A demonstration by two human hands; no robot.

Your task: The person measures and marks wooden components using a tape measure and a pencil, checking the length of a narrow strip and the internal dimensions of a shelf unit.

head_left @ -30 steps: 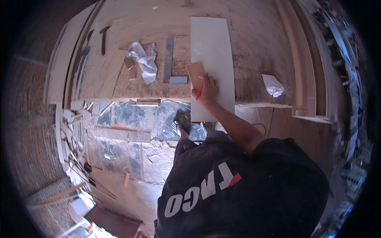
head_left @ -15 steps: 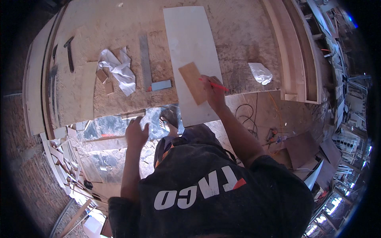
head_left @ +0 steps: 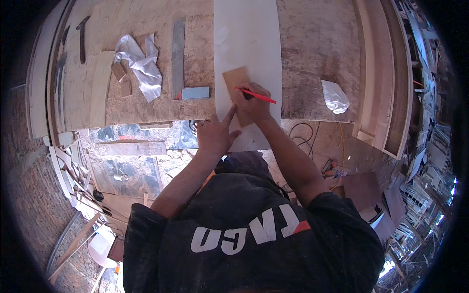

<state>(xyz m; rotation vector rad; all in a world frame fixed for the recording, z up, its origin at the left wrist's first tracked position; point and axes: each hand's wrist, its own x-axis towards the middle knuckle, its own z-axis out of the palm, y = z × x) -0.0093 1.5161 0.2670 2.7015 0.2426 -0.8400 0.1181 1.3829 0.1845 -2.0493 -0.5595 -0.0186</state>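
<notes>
A red pen (head_left: 263, 97) is gripped in my right hand (head_left: 255, 107), its tip over a small tan wooden rectangle (head_left: 235, 77). That piece lies slightly slanted on a long white panel (head_left: 248, 36), which overhangs the bench's near edge. My left hand (head_left: 214, 136) has its fingers apart, the index finger stretched to the left edge of the tan piece and the thumb toward the panel. Part of the tan piece is hidden under my right hand. To the left lies a try square with a metal blade (head_left: 178, 58) and a blue-grey stock (head_left: 195, 93).
On the wooden bench (head_left: 312, 58) lie a crumpled white cloth (head_left: 144, 73), small brown blocks (head_left: 118, 72), a hammer (head_left: 82, 41) and a white plastic scrap (head_left: 335, 97). A long wooden frame (head_left: 383, 73) borders the right side. Black cable (head_left: 305, 132) and scrap boards lie below.
My left hand has come up and right, from beside the bench edge to the tan piece. My right hand still holds the pen. The tan piece sits more upright on the panel.
</notes>
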